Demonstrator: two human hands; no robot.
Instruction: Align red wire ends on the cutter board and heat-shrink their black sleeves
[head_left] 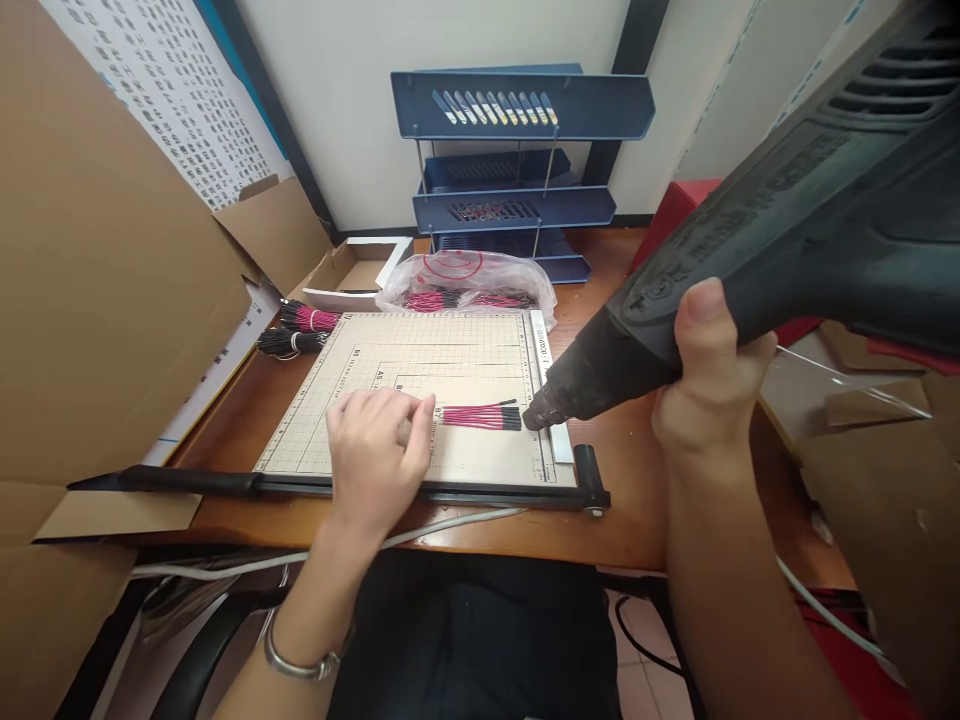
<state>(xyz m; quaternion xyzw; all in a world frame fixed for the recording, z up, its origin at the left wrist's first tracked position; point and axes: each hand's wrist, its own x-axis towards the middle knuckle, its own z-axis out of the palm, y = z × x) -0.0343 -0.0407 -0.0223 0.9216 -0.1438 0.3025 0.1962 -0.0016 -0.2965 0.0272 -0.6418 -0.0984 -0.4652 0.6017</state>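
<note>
Closely, two bare hands meet over a gridded cutting board [330,420] on a wooden counter [622,500], where a row of red-and-black wires [480,416] lies flat near the board's right edge. The wires sit at three o'clock from the left hand [376,440], whose grip is curled closed and appears to pinch their near ends, the fingertips themselves hidden. Their long axis runs from nine to three o'clock, black tips outward. The left hand is plainly the nearer; the right hand [709,370], farther off toward three o'clock, wraps its grip firmly around a dark heat gun [675,250]. The gun's nozzle [547,405] slants in from two o'clock and ends just beside the black tips; whether it touches them cannot be told. On the board, "B5", "A5" and "B7" read clearly, with another "B" partly covered. Raised lettering on the gun's body is illegible, as is the small print on the board's pale edge strip [555,400]. At twelve o'clock, a clear plastic bag [480,275] carries a round red print; at ten, a white sheet [172,90] shows rows of characters too small to read.
</note>
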